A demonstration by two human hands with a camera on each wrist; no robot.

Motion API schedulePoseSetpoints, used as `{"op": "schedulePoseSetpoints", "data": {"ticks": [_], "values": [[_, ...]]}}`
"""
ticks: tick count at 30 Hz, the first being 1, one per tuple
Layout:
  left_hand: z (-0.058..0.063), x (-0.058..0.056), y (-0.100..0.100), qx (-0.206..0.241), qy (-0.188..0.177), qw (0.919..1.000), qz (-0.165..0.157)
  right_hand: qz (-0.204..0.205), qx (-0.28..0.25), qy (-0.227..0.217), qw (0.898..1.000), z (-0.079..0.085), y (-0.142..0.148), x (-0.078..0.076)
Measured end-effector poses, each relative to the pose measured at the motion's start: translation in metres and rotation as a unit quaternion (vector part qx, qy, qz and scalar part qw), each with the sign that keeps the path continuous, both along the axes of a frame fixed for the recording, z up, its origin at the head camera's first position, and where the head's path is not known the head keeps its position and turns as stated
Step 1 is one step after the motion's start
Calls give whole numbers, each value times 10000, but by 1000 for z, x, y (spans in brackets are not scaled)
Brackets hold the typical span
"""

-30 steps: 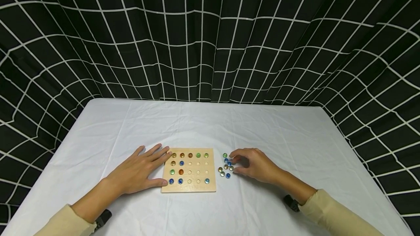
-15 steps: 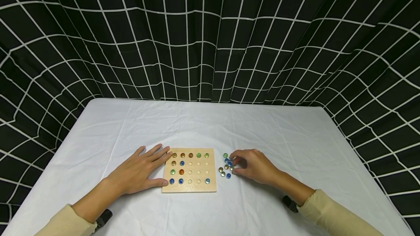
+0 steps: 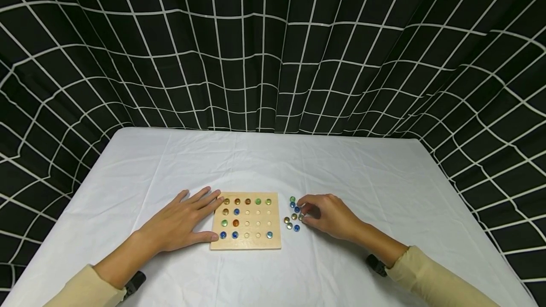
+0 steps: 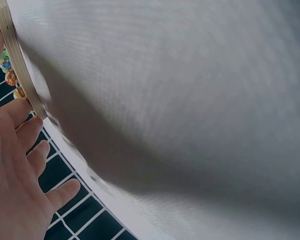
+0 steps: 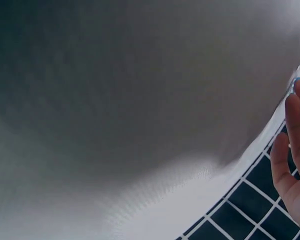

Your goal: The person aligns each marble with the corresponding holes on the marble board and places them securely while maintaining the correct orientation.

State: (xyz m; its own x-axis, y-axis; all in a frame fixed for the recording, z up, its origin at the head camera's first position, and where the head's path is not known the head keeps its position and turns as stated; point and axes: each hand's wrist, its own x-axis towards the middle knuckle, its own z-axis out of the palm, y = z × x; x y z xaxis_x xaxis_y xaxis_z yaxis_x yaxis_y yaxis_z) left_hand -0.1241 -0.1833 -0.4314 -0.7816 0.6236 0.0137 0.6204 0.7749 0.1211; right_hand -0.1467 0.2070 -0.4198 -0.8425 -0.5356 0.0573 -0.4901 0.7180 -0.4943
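A pale wooden board [image 3: 258,244] lies on the white-covered table, with shallow round holes. Glass beads sit in its top row, its two left columns and its lower right corner. My left hand [image 3: 187,221] rests at the board's left edge, fingers spread, the thumb and a fingertip touching it. Right of the board lies a loose group of glass beads: green [image 3: 292,199], blue [image 3: 297,209], amber [image 3: 294,216] and clear [image 3: 301,217]. Bent over their right side is my right hand [image 3: 330,214], index finger and thumb apart, fingertips against the nearest beads. Its other fingers are partly hidden.
White cloth [image 3: 273,160] covers the table, slightly creased. A black curtain with a white grid [image 3: 273,60] hangs behind and along both sides. Dark wrist cameras [image 3: 135,283] sit under both forearms.
The green bead and two blue beads have shifted slightly away from me, the right index fingertip beside them. The left hand and the board stay about where they were.
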Motion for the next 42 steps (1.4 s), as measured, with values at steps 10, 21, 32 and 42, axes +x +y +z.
{"op": "schedulePoseSetpoints", "data": {"ticks": [10,21,32,42], "values": [[-2,0,-1,39,4,10000,-15,171,-492,218,9984,4,-5,0],[-2,0,0,35,-59,10000,-7,418,-909,39,9950,8,-23,0],[-3,0,0,7,-26,10000,4,697,-652,-6,9954,7,-43,1],[-3,0,0,-33,9,10000,20,975,-56,236,9949,5,-57,5]]}}
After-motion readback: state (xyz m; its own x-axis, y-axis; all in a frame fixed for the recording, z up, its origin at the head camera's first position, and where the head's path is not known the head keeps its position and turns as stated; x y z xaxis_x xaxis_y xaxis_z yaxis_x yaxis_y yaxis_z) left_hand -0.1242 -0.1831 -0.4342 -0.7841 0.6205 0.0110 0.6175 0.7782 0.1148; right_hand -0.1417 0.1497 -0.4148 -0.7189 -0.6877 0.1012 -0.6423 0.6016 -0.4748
